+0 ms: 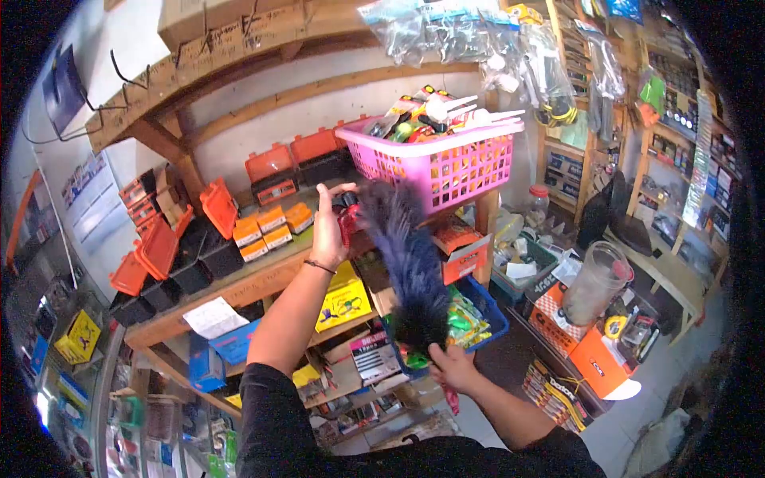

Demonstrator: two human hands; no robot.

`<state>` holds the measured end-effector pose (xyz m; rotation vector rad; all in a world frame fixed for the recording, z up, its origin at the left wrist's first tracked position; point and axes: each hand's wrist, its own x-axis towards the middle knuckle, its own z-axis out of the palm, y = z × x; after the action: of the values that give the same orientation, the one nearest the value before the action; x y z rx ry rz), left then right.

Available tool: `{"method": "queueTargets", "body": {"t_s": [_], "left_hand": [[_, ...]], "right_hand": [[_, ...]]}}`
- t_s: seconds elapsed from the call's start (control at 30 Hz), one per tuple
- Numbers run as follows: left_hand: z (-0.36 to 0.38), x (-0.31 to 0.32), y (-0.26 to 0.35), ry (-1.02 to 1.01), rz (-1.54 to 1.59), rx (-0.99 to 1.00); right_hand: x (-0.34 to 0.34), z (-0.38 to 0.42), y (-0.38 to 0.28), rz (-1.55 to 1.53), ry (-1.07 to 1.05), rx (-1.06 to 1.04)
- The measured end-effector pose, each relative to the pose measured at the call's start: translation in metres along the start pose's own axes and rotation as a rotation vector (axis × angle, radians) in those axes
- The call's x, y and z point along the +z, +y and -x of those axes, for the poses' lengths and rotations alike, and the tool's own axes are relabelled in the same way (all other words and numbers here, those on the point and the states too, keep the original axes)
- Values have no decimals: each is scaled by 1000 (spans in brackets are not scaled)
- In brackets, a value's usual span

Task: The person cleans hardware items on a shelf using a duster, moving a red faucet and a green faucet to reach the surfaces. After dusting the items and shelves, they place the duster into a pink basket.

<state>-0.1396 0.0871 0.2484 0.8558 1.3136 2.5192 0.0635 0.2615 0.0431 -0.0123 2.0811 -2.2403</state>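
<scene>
I stand in a crowded shop, before a wooden shelf [239, 291] with orange cases [275, 171]. My right hand [453, 366] is closed around the handle of a dark feather duster [410, 259], which rises up from it. My left hand [328, 227] grasps a small red thing [348, 217] beside the feathers. Just right of it, a pink basket [446, 163] holds packed tools.
</scene>
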Motion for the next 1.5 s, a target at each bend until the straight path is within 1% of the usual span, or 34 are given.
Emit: {"method": "queueTargets", "body": {"t_s": [0.03, 0.1, 0.13, 0.17, 0.23, 0.3, 0.37, 0.4, 0.43, 0.5, 0.53, 0.57, 0.63, 0.67, 0.7, 0.77, 0.8, 0.83, 0.9, 0.93, 0.97, 1.03, 1.07, 1.1, 1.13, 1.2, 1.23, 1.27, 1.3, 1.37, 1.4, 1.43, 1.47, 1.5], "left_hand": [[-14, -5, -2, -7, -8, 9], [-36, -5, 1, -119, 166, 65], [-36, -4, 4, -51, 230, 33], [-37, -2, 6, -47, 218, 47], [-42, 5, 9, 208, -84, 81], [-55, 5, 9, 165, -93, 138], [-72, -11, 8, -134, 144, -31], [-77, -7, 5, 5, 193, -81], [-77, -6, 8, 15, 198, -73], [-72, -8, 12, 271, -294, -119], [-73, -7, 9, 340, -230, -83], [-63, 31, 17, 306, 100, -55], [-93, -54, 1, -231, -40, 132], [-93, -52, 3, 64, 59, 26], [-77, -11, 7, 304, -35, 68], [-69, -10, 12, 364, -298, -44], [-75, -4, 8, 271, -170, 55], [-86, -37, 5, -62, -122, 73], [-79, -26, 10, 34, -118, 59], [-78, -12, 11, 234, -167, 54], [-78, -22, 9, 273, -361, 109], [-71, -5, 11, 253, -310, 69], [-72, -5, 10, 234, -209, 72], [-74, -1, 10, 212, -109, 77], [-72, 1, 10, 210, -112, 73], [-70, 9, 10, 398, -81, 73], [-71, 14, 11, 485, -63, 77], [-68, -42, 20, 1, -203, -46], [-72, -51, 21, -190, -145, -97], [-76, -9, 7, 291, -91, -4], [-74, -8, 16, -140, -51, -16], [-73, -6, 16, -132, -53, -15], [-74, -2, 11, 194, -38, 22], [-69, 12, 10, 519, -22, 58]], "right_hand": [[8, -8, -8, 48, -15, -24], [12, -20, -29, 136, 3, -88], [13, -29, -40, 14, 19, -121], [13, -37, -47, -111, 31, -150], [11, -51, -46, -203, -51, -145], [16, -50, -61, -79, -23, 3], [13, -57, -59, -58, -49, -55], [10, -67, -52, -165, 0, -82], [10, -74, -50, -272, 47, -103], [5, -74, -59, -259, -22, -39], [3, -74, -62, -252, -82, 17], [2, -78, -59, -250, -98, 39], [0, -84, -50, -116, -125, 17], [-6, -94, -40, -115, -119, 28], [-8, -96, -37, -120, -136, 48], [-8, -102, -36, -388, -221, 57], [-14, -104, -33, -322, -361, 127], [-14, -104, -30, -350, -356, 137], [-17, -105, -24, -160, -240, 147], [-20, -105, -22, -392, -296, 133], [-17, -101, -20, -397, -293, 144], [-7, -94, -21, -272, -238, 89], [-8, -94, -17, -274, -236, 91], [-8, -98, -15, -128, -231, -39], [-7, -101, -15, 16, -222, -169], [-12, -94, -27, -262, -282, 51], [-11, -92, -28, -263, -274, 38], [-9, -90, -27, -229, -233, 36], [-8, -90, -28, -195, -194, 34], [-12, -94, -30, -180, -215, 21], [-14, -95, -30, -172, -240, 22], [-14, -93, -30, -166, -266, 28], [-16, -93, -31, -135, -184, 22], [-13, -93, -32, -134, -188, 29]]}}
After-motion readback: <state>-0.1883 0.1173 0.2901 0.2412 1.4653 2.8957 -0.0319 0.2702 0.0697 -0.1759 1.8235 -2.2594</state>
